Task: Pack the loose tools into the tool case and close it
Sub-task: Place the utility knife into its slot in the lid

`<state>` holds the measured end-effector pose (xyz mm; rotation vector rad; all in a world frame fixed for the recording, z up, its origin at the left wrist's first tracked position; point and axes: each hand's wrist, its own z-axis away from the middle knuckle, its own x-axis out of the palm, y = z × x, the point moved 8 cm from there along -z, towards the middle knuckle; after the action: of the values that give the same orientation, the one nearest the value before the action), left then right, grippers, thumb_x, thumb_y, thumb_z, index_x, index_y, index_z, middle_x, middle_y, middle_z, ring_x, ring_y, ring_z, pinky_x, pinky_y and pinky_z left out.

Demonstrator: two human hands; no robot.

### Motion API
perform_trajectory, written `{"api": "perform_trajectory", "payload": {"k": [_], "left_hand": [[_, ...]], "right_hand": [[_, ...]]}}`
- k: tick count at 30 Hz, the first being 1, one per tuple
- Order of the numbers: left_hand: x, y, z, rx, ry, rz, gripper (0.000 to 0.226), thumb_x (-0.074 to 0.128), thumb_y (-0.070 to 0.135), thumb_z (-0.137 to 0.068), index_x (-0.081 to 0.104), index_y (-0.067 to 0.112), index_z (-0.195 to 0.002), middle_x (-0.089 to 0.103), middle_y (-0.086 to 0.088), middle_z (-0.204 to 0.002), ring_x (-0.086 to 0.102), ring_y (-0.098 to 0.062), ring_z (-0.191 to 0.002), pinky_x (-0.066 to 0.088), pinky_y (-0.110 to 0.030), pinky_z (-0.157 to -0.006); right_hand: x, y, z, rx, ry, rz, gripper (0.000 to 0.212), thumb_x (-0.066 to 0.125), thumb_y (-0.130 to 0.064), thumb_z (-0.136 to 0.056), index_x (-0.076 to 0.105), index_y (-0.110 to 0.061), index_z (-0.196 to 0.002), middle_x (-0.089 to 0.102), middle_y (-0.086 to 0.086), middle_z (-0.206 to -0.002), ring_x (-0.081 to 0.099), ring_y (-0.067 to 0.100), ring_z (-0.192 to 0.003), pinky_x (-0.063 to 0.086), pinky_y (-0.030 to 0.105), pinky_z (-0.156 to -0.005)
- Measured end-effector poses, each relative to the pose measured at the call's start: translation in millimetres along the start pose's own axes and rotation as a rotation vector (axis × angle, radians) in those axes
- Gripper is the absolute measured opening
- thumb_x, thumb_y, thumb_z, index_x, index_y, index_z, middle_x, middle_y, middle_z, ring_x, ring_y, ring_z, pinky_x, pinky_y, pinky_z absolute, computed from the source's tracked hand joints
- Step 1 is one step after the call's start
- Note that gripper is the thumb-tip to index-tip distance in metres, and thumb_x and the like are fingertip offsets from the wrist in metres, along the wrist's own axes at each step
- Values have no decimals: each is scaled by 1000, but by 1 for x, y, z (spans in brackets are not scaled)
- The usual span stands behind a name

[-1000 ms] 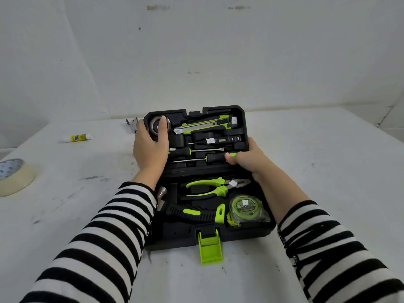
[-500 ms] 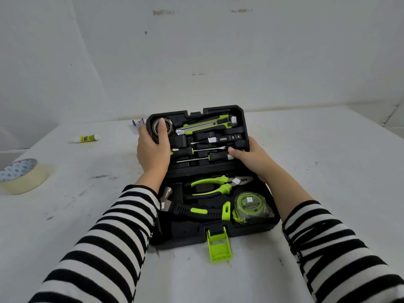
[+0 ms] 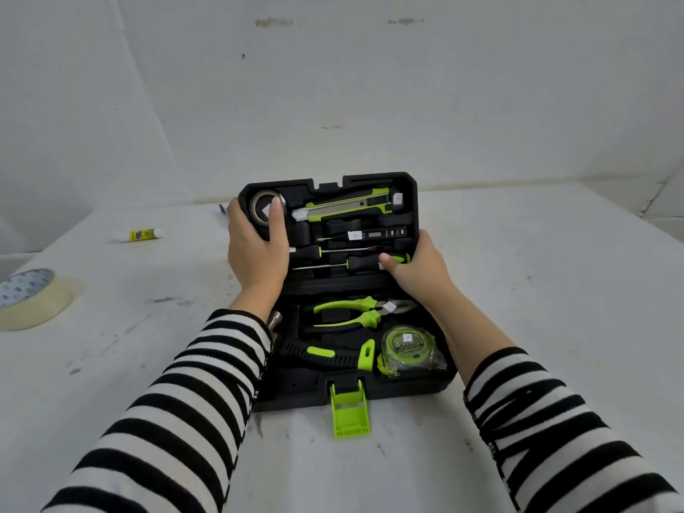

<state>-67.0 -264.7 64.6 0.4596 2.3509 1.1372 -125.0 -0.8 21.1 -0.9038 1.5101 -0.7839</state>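
Lid (image 3: 335, 225) of the open tool case (image 3: 296, 392) stands raised, left hand (image 3: 257, 249) and right hand (image 3: 418, 272) gripping its side edges

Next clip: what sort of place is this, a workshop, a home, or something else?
Probably a staged recording setup, not a working workshop: a table covered in scuffed white material, a plain white backdrop behind it, and a masking tape roll and glue stick left of the open tool case.

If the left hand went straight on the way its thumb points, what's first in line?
The left hand has its thumb on the tape roll; past that, probably the top rim of the lid.
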Motion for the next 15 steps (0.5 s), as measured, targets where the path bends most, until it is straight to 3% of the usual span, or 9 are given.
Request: {"api": "perform_trajectory", "payload": {"k": [7,10,15], "left_hand": [[2,-6,-3,-5,-22,-22,61,42,54,-93,36,13,-138,54,-1,-132,53,-20,-119,38,-28,-94],[1,-11,-6,-70,-23,-24,56,39,54,-95,41,13,-133,56,0,-130,53,-21,-117,36,-25,-90],[-1,-13,-19,-119,-34,54,52,36,57,-92,48,15,-121,61,1,-118,57,-24,-109,43,-39,-97]], "right_hand": [[3,-2,-3,-23,8,19,52,68,-27,-87,43,-11,-130,59,4,-122,54,24,-115,37,25,-83],[4,-3,-9,-51,2,81,51,68,-30,-86,47,-10,-128,60,5,-123,54,25,-116,37,25,-83],[2,-9,-25,-71,56,272,54,71,-48,-79,54,-14,-118,64,7,-111,54,29,-112,47,37,-86]]}}
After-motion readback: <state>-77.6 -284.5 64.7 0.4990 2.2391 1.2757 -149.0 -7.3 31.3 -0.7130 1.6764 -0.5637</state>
